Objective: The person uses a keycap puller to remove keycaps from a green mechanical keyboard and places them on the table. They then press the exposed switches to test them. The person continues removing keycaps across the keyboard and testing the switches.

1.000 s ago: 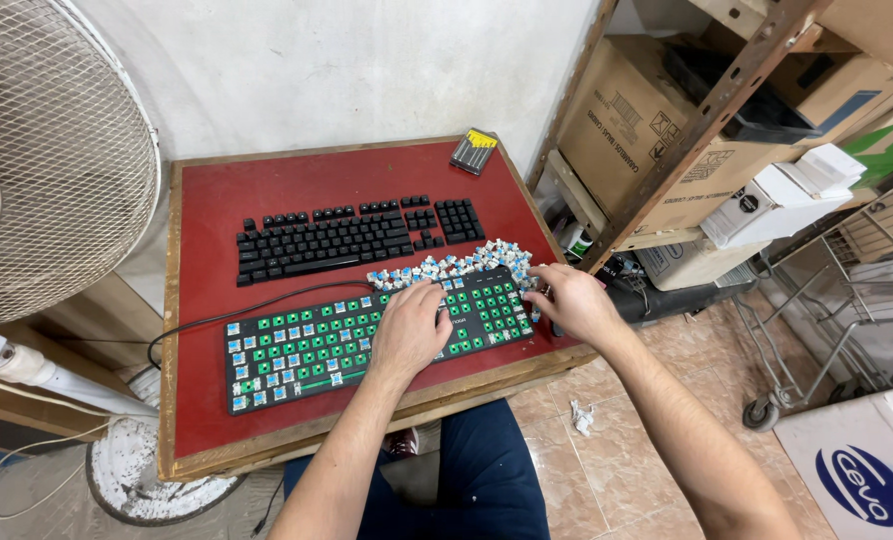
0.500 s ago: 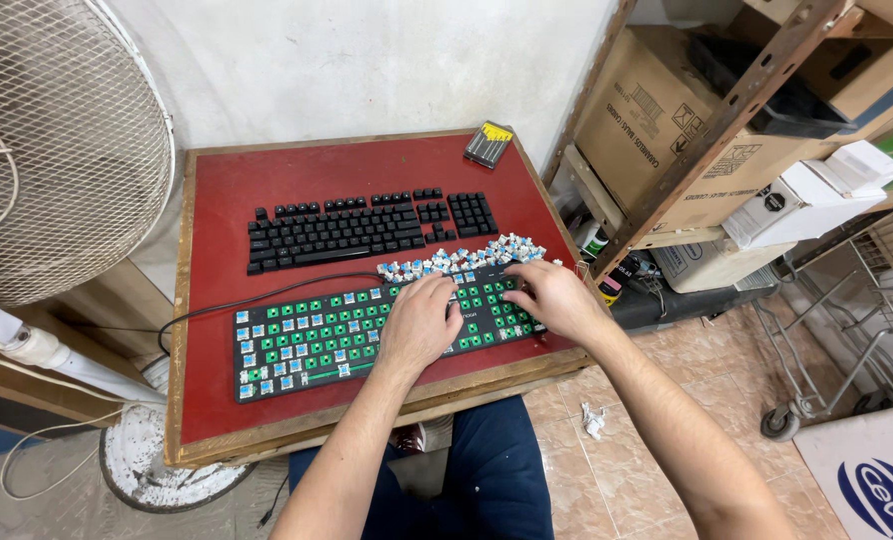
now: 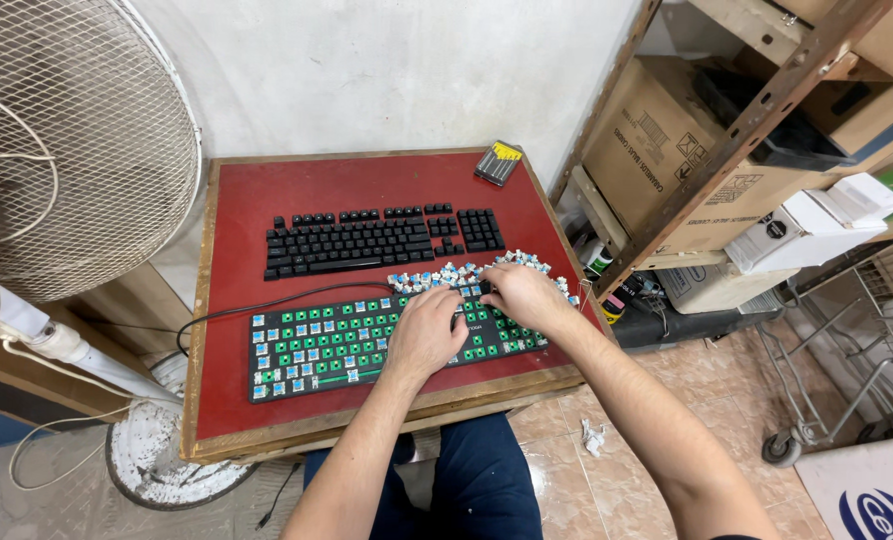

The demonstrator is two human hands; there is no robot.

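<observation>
the stripped black keyboard with its green plate and blue switches [image 3: 367,340] lies lengthwise along the near edge of the red-topped wooden table [image 3: 237,400]. the left hand [image 3: 425,335] rests flat on its right half, fingers loosely spread and holding nothing. the right hand [image 3: 522,295] is nearer the heap of loose keycaps [image 3: 437,278] at the keyboard's far right corner, its fingertips curled down and hidden, so i cannot tell if they pinch one.

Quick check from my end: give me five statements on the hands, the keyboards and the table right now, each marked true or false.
1. Both hands rest on the stripped keyboard. True: left hand, right hand.
2. The black keyboard lies nearer the wall. True.
3. Loose switches are piled at the table's left edge. False: they lie between the keyboards, toward the right.
4. The screwdriver set sits at the far right corner. True.
5. The table top is blue. False: it is red.
</observation>
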